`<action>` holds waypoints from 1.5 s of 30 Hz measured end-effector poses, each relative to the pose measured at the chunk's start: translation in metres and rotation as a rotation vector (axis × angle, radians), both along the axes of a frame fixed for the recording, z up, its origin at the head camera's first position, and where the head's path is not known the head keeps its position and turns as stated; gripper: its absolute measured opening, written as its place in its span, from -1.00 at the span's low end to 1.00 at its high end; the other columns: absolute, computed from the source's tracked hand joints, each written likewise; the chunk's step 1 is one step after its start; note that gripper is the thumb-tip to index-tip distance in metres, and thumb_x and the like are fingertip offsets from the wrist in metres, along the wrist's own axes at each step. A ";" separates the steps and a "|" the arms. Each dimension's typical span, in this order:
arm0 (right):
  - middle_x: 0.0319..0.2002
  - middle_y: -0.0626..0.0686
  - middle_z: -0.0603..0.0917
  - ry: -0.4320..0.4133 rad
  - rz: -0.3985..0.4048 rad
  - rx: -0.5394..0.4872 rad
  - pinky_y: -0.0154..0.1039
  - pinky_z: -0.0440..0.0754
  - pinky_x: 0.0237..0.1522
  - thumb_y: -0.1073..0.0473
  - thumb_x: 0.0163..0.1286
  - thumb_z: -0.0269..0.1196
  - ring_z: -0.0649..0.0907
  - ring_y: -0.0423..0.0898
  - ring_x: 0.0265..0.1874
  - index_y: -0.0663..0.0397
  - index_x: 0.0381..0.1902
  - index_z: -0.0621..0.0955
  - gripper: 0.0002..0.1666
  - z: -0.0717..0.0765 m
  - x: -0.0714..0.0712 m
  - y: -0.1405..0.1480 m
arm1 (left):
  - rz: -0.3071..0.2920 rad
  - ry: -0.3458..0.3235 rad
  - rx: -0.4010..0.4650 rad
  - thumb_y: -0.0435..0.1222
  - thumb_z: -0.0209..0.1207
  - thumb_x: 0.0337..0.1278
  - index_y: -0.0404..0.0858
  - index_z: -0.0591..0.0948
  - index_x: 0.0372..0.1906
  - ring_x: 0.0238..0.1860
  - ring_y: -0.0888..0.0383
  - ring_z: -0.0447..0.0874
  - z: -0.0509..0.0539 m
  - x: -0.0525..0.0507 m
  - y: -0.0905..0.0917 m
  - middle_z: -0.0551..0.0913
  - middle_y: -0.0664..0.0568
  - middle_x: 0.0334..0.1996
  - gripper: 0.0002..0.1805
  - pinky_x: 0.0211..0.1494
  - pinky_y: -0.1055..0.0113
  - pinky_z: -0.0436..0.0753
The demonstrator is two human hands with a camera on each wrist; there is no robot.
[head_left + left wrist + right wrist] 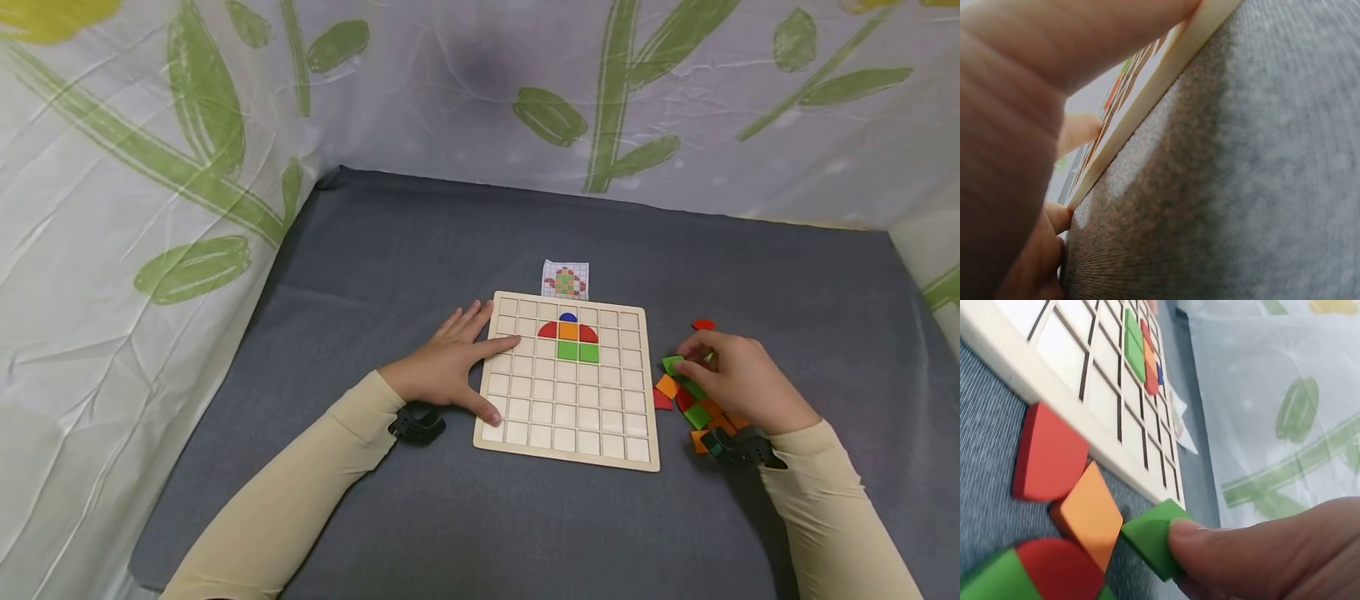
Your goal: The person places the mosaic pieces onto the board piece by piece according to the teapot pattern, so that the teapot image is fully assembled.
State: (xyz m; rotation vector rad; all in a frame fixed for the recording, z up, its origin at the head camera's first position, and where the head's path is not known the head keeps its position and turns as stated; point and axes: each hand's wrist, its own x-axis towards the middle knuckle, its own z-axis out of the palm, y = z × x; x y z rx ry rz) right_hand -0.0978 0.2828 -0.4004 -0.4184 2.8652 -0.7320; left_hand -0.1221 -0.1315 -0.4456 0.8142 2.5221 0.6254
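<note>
My right hand point(738, 379) pinches a green square tile point(1154, 534) between thumb and fingers, just right of the board. My left hand point(442, 365) lies spread along the left side of a wooden grid board point(551, 417), thumb and a finger over its edge. Near the top of the grid sit a blue half-round tile point(568, 317), an orange square point(568, 331), a red rounded tile point(548, 330) on either side of it, and two green squares point(567, 351). Below the right hand, loose red, orange and green tiles point(698, 415) form a pile, partly hidden by it.
A small printed card point(566, 281) with a coloured grid pattern touches the board's far edge. One red tile point(703, 325) lies apart beyond the pile. Dark grey cloth point(450, 517) covers the table, and leaf-patterned white curtains point(465, 100) hang behind and to the left.
</note>
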 end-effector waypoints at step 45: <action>-0.35 -0.04 0.77 0.080 0.265 -0.094 -0.18 0.62 -0.28 0.25 0.40 0.42 0.66 -0.15 -0.39 0.04 -0.33 0.74 -0.93 -0.012 -0.044 -0.141 | -0.020 0.017 0.018 0.38 0.55 -0.26 0.12 0.19 0.69 0.70 -0.06 -0.57 0.002 0.001 -0.001 -0.40 -0.14 0.72 0.33 0.69 -0.04 -0.43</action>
